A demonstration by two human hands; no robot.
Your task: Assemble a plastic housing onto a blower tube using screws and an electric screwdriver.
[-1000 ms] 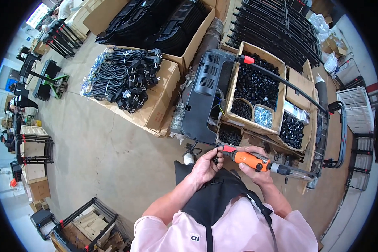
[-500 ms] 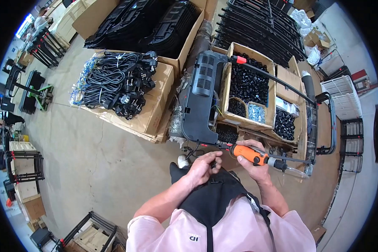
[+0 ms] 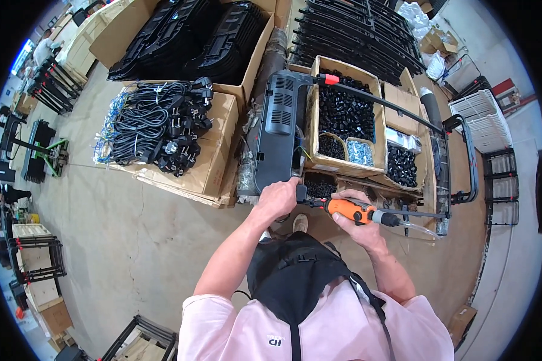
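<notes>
Factory assembly area, indicated by an orange power driver (image 3: pixel 348 210), bundled plug cables (image 3: pixel 147 123) that lay on a carton (image 3: pixel 221 135), an open box (image 3: pixel 343 168) that contained small black parts (image 3: pixel 346 114), stacked frames (image 3: pixel 355 37), concrete floor (image 3: pixel 102 240).

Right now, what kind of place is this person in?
Probably a factory or workshop: there's a pile of black plug cables, a box of small black parts, and an orange power tool in the person's right hand.

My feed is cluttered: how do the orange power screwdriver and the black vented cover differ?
The power screwdriver is mostly orange; the vented cover is black. The screwdriver is compact, the cover much larger. The right hand grips the screwdriver; the left hand is at the cover's near end.
</notes>
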